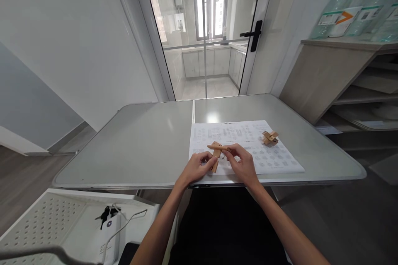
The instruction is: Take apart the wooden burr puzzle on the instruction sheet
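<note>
Pinching two crossed light-brown wooden bars [217,151] just above a white printed paper sheet [280,161] on the grey surface [139,145], the left hand [195,167] is gripping the lower bar and the right hand [241,163] the crosswise one, steadying their joint.

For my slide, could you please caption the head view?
Left hand and right hand hold crossed wooden pieces over a printed sheet on a table.

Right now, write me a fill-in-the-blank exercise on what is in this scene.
The left hand and right hand together hold crossed puzzle pieces made of ____.
An assembled puzzle lies to the ____ of the hands.
The printed sheet lies on a table coloured ____.
Missing: wood; right; grey.
</note>
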A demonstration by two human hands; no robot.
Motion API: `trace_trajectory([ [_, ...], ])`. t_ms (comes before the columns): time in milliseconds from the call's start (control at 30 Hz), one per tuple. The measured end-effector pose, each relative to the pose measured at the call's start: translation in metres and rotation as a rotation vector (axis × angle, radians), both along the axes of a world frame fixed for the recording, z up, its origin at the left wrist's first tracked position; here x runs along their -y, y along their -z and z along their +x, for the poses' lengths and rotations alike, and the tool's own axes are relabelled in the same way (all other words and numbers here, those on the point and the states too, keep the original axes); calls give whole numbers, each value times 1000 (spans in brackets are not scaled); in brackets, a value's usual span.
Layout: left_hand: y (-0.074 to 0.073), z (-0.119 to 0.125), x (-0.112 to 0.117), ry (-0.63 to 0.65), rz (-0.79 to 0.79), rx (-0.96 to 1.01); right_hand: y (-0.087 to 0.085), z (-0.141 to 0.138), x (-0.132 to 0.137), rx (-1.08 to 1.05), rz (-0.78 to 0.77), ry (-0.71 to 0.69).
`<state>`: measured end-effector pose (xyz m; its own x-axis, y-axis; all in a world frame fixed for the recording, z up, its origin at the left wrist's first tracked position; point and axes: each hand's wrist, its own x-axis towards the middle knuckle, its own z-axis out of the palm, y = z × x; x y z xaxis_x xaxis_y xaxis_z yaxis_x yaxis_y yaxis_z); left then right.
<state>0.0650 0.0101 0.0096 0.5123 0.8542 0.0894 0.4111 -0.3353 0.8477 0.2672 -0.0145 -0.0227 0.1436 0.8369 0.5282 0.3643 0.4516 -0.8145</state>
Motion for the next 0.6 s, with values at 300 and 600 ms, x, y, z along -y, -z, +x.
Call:
trace_trajectory([
  [300,5,-1,-2,-6,-23,86,0,-2,1,-52,-121,-183],
  [600,5,-2,-1,-22,-24,30,-4,-3,3,89,-88,-140],
])
